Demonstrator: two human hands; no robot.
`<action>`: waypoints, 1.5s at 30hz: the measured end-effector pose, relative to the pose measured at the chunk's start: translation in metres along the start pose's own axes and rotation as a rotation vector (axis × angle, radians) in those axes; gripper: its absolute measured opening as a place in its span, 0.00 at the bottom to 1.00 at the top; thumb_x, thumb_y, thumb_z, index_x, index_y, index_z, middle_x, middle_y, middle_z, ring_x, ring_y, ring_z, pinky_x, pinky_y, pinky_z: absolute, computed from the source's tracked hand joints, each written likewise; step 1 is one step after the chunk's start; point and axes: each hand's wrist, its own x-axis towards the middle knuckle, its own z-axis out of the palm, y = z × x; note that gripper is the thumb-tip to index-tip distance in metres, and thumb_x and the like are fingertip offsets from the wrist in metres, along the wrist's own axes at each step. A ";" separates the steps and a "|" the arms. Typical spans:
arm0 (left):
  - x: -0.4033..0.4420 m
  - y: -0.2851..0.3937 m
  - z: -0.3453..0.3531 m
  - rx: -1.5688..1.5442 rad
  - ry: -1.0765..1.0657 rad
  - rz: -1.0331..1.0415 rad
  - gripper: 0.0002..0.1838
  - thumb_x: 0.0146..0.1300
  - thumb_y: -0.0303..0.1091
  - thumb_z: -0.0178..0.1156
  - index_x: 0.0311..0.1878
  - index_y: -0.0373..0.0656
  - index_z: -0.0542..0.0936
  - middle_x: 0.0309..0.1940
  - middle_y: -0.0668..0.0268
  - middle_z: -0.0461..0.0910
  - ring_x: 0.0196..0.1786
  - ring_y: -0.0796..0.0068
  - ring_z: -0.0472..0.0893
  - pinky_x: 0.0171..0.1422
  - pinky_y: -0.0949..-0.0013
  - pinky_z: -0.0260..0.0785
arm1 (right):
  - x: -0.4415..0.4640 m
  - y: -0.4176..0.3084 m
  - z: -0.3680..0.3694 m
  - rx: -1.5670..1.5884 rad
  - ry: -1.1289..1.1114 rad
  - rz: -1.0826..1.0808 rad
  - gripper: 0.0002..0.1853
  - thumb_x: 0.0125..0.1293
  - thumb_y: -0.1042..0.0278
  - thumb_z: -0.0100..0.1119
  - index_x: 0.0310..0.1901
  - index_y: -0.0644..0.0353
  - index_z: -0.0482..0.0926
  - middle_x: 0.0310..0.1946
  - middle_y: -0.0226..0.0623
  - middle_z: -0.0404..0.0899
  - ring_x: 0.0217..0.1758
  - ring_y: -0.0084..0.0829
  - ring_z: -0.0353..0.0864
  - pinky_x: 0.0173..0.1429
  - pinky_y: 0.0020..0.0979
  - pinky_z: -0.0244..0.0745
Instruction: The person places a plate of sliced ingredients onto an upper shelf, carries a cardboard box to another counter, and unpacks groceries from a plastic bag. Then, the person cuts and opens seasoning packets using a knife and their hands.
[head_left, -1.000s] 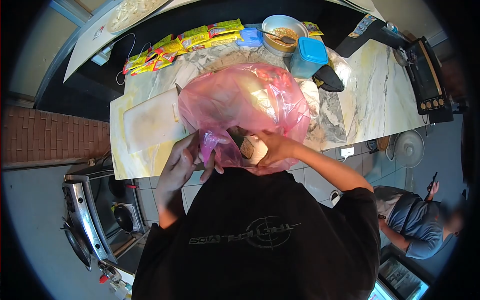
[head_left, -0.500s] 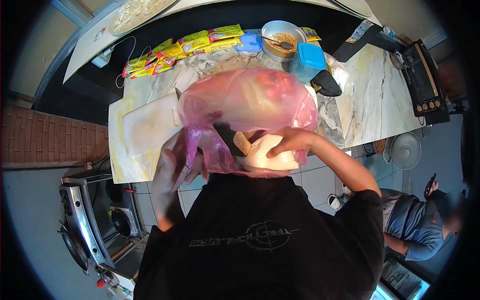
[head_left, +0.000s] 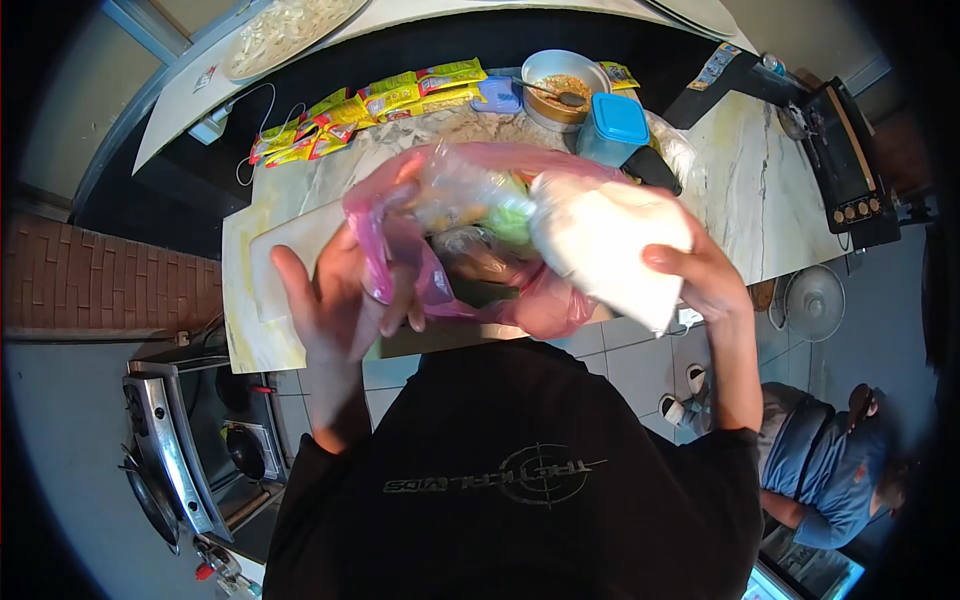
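A pink plastic bag (head_left: 560,305) lies open at the counter's front edge, with clear-wrapped contents showing inside, one of them green. My right hand (head_left: 705,270) grips a white packet (head_left: 605,235) over the bag's right side, thumb on top and fingers behind it. At the bag's left side is my left hand (head_left: 345,290), fingers spread, with the pink rim draped over and between some of them. Part of a white cutting board (head_left: 275,265) shows behind that hand. Motion blurs the clear wrapping near the packet.
Yellow sachets (head_left: 375,95) line the counter's back, beside a bowl with a spoon (head_left: 565,75) and a blue-lidded container (head_left: 618,120). An oven (head_left: 850,160) stands at the right. A stove (head_left: 165,440) is at lower left. Another person (head_left: 820,465) is at lower right.
My right hand has lifted the white packet out of the bag, up and to the right. The bag has sunk and opened wider. The fingers of my left hand have spread.
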 end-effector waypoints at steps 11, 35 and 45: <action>-0.001 0.009 0.005 0.040 -0.051 0.035 0.65 0.59 0.83 0.27 0.72 0.21 0.51 0.74 0.36 0.50 0.11 0.86 0.65 0.15 0.79 0.63 | -0.033 0.016 -0.095 0.047 0.550 -0.291 0.27 0.68 0.71 0.61 0.67 0.65 0.67 0.59 0.42 0.76 0.62 0.32 0.76 0.67 0.34 0.70; 0.005 0.019 0.007 -0.025 -0.122 0.050 0.72 0.50 0.89 0.29 0.73 0.21 0.47 0.76 0.41 0.47 0.13 0.80 0.66 0.20 0.74 0.67 | 0.047 0.041 0.069 -0.939 -0.181 -0.726 0.20 0.59 0.70 0.64 0.53 0.63 0.75 0.51 0.47 0.77 0.50 0.49 0.80 0.56 0.41 0.75; -0.013 0.026 0.005 0.064 -0.077 0.009 0.74 0.47 0.91 0.29 0.73 0.21 0.47 0.76 0.41 0.47 0.14 0.78 0.68 0.21 0.72 0.66 | 0.192 0.095 0.137 -0.744 -0.663 -0.411 0.36 0.64 0.64 0.59 0.73 0.54 0.58 0.57 0.33 0.75 0.52 0.32 0.79 0.53 0.33 0.75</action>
